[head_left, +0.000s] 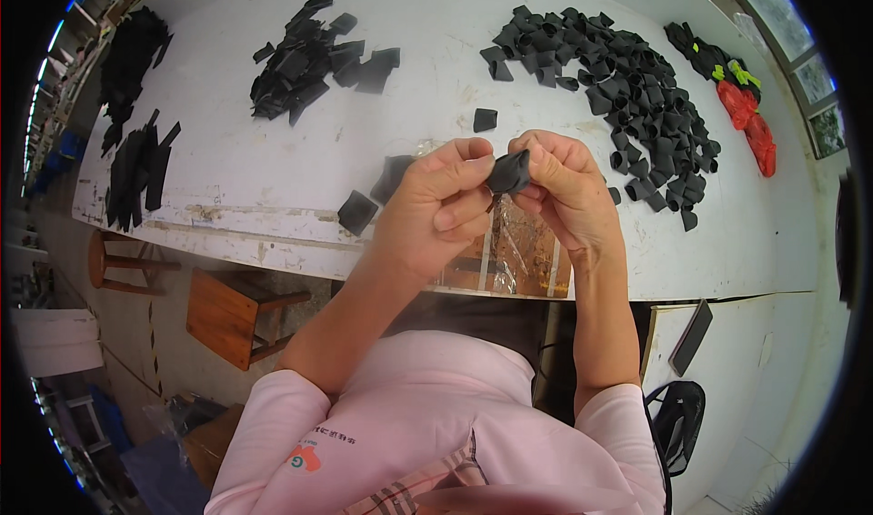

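Between my two hands, above the table's near edge, is a small black fabric piece (509,173) that looks folded or curled into a loop. My left hand (446,197) pinches its left side with thumb and finger. On its other side, my right hand (564,183) grips it between thumb and fingers. Close to my left hand lie a flat black piece (357,212) and another one (391,179), partly covered by the hand. Just beyond the hands rests a single small black piece (486,120).
Black loops (637,97) are heaped at the right. Flat black pieces (296,65) form a pile farther left, with black strips (141,174) at the left end. A red bag (747,120) lies at the far right. Wooden stools (223,320) stand below the table (400,106).
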The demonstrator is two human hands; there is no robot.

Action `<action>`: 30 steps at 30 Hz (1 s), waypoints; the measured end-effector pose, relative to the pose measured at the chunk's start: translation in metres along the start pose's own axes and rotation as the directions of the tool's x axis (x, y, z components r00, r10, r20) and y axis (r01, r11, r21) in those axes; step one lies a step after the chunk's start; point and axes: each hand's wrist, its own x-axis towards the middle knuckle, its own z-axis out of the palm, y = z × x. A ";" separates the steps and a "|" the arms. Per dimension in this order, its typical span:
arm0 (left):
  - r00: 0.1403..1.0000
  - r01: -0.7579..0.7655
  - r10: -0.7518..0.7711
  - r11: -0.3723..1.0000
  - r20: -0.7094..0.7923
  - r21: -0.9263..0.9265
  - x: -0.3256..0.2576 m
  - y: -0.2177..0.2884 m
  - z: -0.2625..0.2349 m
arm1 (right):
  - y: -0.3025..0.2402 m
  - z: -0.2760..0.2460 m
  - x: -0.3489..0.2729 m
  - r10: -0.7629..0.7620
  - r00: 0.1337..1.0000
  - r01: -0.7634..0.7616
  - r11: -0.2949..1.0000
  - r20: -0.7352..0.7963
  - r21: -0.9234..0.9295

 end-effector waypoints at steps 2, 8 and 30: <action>0.999 0.033 -0.031 0.998 0.031 -0.055 0.001 0.002 0.012 | -0.007 0.003 0.000 -0.065 0.998 0.065 0.990 0.001 -0.122; 0.995 0.065 -0.077 0.984 -0.066 -0.163 0.005 -0.001 -0.002 | 0.012 -0.008 0.006 -0.045 0.999 0.044 0.999 0.029 0.015; 0.755 -0.485 0.585 0.196 0.295 0.852 0.005 -0.004 0.021 | 0.007 0.000 -0.013 -0.474 0.872 0.300 0.712 -0.120 -0.634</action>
